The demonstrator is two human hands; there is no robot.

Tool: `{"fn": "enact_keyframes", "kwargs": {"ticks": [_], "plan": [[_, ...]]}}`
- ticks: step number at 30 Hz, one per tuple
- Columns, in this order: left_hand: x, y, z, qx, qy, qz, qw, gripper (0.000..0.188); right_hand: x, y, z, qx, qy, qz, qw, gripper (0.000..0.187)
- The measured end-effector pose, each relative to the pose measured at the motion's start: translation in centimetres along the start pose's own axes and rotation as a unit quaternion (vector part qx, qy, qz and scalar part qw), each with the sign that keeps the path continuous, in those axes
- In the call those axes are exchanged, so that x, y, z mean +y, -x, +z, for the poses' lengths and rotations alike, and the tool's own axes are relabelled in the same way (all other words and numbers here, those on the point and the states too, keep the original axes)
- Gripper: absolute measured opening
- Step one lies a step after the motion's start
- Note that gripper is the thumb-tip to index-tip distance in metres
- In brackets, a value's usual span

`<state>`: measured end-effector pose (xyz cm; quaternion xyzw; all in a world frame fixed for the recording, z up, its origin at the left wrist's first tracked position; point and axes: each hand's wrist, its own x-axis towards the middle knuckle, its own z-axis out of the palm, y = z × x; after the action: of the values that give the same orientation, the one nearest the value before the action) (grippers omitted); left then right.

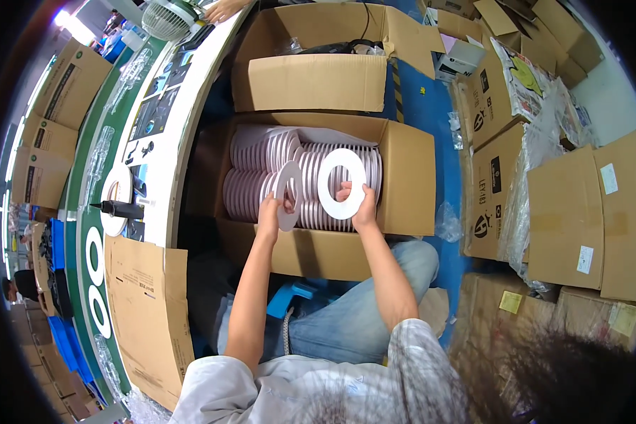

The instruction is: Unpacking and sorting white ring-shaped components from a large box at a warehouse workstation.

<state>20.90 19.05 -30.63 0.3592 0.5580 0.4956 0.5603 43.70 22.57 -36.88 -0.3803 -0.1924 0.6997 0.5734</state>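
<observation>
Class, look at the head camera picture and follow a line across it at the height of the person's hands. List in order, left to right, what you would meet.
Black glue nozzle → left hand → tilted white ring → flat-facing white ring → right hand → cardboard box wall → blue floor → stacked printed cartons.

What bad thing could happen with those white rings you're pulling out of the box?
The left hand pinches one white ring only at its edge, so it might slip or bend. The right hand lifts another ring from tightly packed rows in the cardboard box; neighbours could get dragged out and tumble. Both arms stretch far over the box's front wall, so leaning might crush that flap.
</observation>
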Motion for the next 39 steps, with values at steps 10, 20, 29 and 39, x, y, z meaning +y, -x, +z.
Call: {"fn": "enact_keyframes", "kwargs": {"ticks": [10,20,29,39], "plan": [[1.2,0.2,0.9,0.009,-0.025,-0.064,0.998,0.023,-1.1,0.9,1.0,-0.035,-0.031,-0.011,0.999,0.053],[2.8,0.0,1.7,-0.077,-0.16,-0.068,0.982,0.024,0.4,0.3,-0.3,-0.094,0.245,-0.037,0.964,0.028],[1.8,-0.7,3.7,0.027,-0.355,0.021,0.934,0.032,-4.5,1.4,1.4,-0.004,0.488,-0.192,0.851,0.019],[4.4,-6.4,3.6,-0.105,-0.586,0.018,0.803,0.039,-8.9,-0.7,3.9,-0.025,0.609,-0.242,0.754,0.02]]}}
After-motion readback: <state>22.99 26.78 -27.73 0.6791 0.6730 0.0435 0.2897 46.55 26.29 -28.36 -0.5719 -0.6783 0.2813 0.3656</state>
